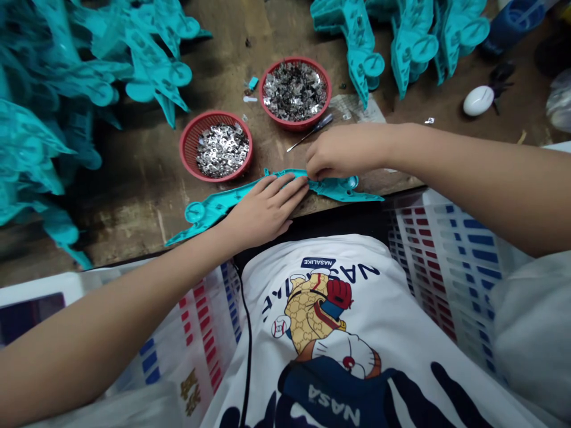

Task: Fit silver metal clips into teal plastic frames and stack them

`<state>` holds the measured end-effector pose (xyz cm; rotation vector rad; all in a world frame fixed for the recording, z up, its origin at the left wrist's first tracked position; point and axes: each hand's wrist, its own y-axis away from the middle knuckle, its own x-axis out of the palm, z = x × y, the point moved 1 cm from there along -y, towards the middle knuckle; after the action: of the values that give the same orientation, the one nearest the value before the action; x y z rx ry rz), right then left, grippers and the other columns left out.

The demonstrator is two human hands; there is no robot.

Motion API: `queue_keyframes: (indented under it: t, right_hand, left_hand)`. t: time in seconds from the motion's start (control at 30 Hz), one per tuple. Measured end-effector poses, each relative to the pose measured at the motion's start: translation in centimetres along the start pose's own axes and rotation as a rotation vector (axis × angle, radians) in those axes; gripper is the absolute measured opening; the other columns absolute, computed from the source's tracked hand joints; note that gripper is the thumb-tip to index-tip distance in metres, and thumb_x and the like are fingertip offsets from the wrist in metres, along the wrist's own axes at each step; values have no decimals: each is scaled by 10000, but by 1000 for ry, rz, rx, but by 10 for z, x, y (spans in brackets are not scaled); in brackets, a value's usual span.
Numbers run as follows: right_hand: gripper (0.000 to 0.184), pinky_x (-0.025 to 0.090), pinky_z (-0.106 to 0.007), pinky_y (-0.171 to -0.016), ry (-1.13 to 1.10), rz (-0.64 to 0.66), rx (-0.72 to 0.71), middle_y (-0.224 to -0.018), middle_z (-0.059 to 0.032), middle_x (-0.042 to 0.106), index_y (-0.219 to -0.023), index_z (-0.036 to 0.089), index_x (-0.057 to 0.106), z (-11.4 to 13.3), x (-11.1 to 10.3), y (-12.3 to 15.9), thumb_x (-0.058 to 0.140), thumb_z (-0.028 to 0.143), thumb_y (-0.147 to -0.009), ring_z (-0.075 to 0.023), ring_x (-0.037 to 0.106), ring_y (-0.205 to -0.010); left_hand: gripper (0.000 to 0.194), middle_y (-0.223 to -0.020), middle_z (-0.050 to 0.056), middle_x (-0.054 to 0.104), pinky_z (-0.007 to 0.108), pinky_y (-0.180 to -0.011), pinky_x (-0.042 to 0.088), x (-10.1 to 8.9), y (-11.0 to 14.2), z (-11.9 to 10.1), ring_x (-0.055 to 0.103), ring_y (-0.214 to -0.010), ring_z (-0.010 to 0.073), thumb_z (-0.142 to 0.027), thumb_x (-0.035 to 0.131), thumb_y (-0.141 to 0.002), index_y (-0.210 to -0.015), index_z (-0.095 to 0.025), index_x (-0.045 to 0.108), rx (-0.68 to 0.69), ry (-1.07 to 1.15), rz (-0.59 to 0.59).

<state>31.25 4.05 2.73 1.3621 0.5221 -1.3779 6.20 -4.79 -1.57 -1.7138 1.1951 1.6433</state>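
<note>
Head view: teal part along near edge of worktop, long axis roughly left-right. Left hand flat across middle; right hand nearer right end, fingers bunched, cannot tell if holding anything.

"NASALIKE" and "NASA", both upside down, on the white shirt

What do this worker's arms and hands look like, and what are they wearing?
The left hand and right hand are ungloved, with no ring or watch visible. Both forearms are bare below pale sleeves. The white shirt carries a cartoon print and "NASA" lettering.
</note>
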Motion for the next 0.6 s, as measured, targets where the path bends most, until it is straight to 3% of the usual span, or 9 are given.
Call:
queue_keyframes:
  t: [0.4,0.6]
  right_hand:
    - [208,340,-381,-800,2,-10,40,-1105,-110,848,-1202,83,866,1,0,3,670,146,-1171,-197,687,-917]
    - [176,430,-387,-896,-54,11,52,-1154,-118,844,-1154,90,878,0,-5,4,707,113,-1122,-222,718,-1010]
  left_hand:
    - [832,-1914,222,404,634,-1459,343,2,0,2,391,-1773,438,-293,638,-1074,-1849,-91,414,9,-1,-7]
    - [821,-1891,231,442,649,-1424,394,0,-1,0,434,-1739,458,-285,670,-1066,-1830,-85,444,21,-22,-23]
